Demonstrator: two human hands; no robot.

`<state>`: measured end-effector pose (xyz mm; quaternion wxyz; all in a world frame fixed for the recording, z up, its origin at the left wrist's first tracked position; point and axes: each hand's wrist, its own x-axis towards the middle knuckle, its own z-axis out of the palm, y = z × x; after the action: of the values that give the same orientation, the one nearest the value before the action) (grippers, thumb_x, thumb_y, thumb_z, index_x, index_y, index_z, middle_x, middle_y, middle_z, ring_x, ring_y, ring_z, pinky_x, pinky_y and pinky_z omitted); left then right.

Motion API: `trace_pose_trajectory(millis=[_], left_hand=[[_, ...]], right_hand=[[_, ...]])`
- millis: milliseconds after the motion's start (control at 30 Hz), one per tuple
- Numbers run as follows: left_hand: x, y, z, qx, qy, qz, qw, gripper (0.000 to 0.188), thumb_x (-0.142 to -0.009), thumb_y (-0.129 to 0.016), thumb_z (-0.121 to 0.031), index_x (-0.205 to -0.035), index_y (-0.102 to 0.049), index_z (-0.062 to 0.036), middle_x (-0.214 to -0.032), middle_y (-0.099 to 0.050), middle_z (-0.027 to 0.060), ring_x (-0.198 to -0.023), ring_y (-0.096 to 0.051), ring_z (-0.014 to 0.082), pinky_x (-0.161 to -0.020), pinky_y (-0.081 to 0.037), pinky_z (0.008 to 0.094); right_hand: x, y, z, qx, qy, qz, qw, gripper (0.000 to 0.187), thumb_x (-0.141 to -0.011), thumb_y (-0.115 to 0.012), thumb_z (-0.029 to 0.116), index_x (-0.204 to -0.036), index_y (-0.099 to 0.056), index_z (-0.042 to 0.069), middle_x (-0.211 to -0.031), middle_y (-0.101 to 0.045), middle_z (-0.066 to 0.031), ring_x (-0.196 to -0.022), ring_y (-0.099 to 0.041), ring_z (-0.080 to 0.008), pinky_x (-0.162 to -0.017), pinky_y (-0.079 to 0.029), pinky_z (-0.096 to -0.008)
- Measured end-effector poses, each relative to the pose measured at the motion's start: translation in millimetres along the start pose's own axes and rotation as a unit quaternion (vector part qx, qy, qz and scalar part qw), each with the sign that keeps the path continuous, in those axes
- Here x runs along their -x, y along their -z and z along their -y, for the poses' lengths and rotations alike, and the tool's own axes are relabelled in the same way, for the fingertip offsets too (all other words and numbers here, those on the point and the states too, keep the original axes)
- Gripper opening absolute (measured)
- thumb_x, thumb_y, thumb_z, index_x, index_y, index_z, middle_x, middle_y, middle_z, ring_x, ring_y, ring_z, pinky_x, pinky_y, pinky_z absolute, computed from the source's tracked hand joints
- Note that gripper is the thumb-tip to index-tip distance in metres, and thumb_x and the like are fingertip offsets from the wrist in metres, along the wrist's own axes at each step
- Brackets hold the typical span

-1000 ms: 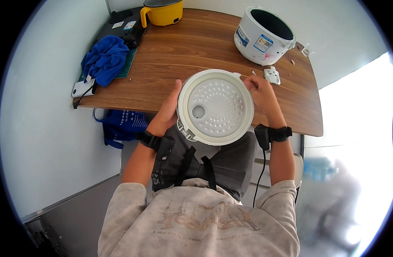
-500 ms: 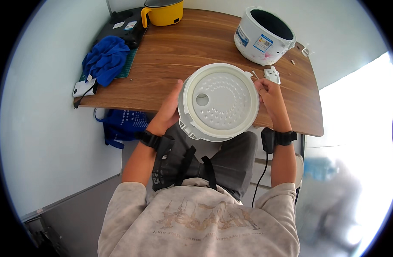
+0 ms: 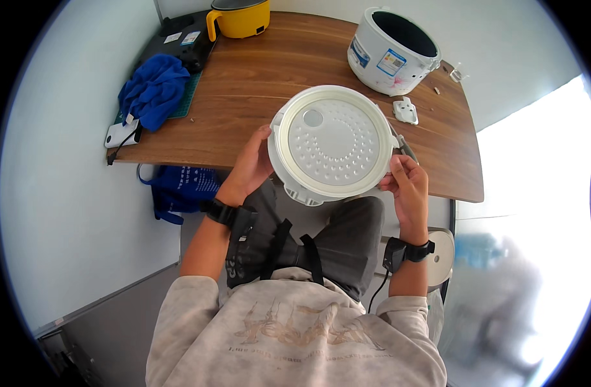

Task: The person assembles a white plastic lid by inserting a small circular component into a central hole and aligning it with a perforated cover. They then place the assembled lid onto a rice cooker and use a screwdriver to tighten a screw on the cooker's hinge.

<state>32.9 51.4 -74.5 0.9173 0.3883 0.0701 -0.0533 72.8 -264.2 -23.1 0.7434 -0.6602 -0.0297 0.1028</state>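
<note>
A round white rice cooker lid [image 3: 334, 138] is held up over the table's front edge and my lap. Its dimpled inner face, with a round hole near the upper left, is turned up. My left hand [image 3: 252, 166] grips the left rim, thumb along the side and fingers partly hidden beneath. My right hand [image 3: 406, 186] is closed at the lower right rim, thumb and fingers pinched against the edge; the fingertips are partly hidden. Just above my right hand, beside the rim, a slim grey piece [image 3: 406, 148] shows; I cannot tell what it is.
At the back right of the wooden table [image 3: 270, 77] stands a white rice cooker body [image 3: 379, 61], open on top. A small white part [image 3: 406, 111] lies before it. A yellow pot [image 3: 242, 20], a blue cloth [image 3: 155, 90] and a white device [image 3: 121, 134] are at the left.
The lid has turned clockwise, its hole moving from the left side to the upper left. My right hand has slid down along the right rim. The grey piece has come into view.
</note>
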Motion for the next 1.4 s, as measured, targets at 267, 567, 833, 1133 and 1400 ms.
trace_pose_trajectory(millis=[267, 567, 833, 1133, 1400], left_hand=[[0, 5, 0, -0.017, -0.001, 0.030, 0.999, 0.053, -0.100, -0.044, -0.030, -0.147, -0.042, -0.0072, -0.136, -0.058, 0.0070, -0.122, -0.058, 0.0181, -0.105, -0.047, 0.0386], [-2, -1, -8, -0.051, 0.056, -0.025, 0.997, 0.055, -0.100, -0.043, -0.039, -0.141, -0.052, -0.0036, -0.136, -0.061, 0.0070, -0.119, -0.059, 0.0185, -0.102, -0.045, 0.0360], [-6, -1, -4, -0.044, 0.054, -0.027, 0.997, 0.052, -0.101, -0.046, -0.041, -0.133, -0.059, -0.0015, -0.128, -0.066, 0.0082, -0.115, -0.061, 0.0199, -0.102, -0.045, 0.0364], [-8, 1, -2, -0.042, 0.040, -0.034, 0.998, 0.047, -0.102, -0.047, -0.040, -0.123, -0.065, -0.0023, -0.117, -0.071, 0.0110, -0.105, -0.067, 0.0204, -0.096, -0.052, 0.0354], [-2, -16, -9, -0.047, 0.030, -0.019, 0.998, 0.052, -0.106, -0.042, -0.043, -0.132, -0.060, -0.0021, -0.125, -0.067, 0.0096, -0.113, -0.063, 0.0192, -0.100, -0.049, 0.0354]], right_hand=[[37, -18, -20, -0.075, -0.049, -0.021, 0.996, 0.021, -0.103, -0.062, 0.021, -0.105, -0.063, 0.000, -0.084, -0.068, -0.0030, -0.070, -0.067, -0.0095, -0.065, -0.056, -0.0236], [-21, 29, 0, -0.002, 0.026, -0.007, 1.000, 0.021, -0.104, -0.060, 0.018, -0.110, -0.067, -0.001, -0.078, -0.058, 0.0048, -0.064, -0.047, -0.0020, -0.058, -0.039, -0.0191], [-85, 14, 26, 0.147, 0.014, 0.070, 0.987, 0.019, -0.104, -0.059, 0.015, -0.106, -0.070, 0.000, -0.079, -0.060, 0.0047, -0.067, -0.049, -0.0019, -0.060, -0.042, -0.0190], [-102, -12, 11, 0.222, 0.042, 0.089, 0.970, 0.018, -0.103, -0.059, 0.013, -0.104, -0.071, 0.000, -0.082, -0.066, 0.0013, -0.070, -0.053, -0.0051, -0.062, -0.043, -0.0224], [-99, -15, 7, 0.271, 0.050, 0.096, 0.956, 0.016, -0.100, -0.060, 0.010, -0.103, -0.072, -0.001, -0.078, -0.066, -0.0009, -0.067, -0.052, -0.0072, -0.061, -0.042, -0.0253]])
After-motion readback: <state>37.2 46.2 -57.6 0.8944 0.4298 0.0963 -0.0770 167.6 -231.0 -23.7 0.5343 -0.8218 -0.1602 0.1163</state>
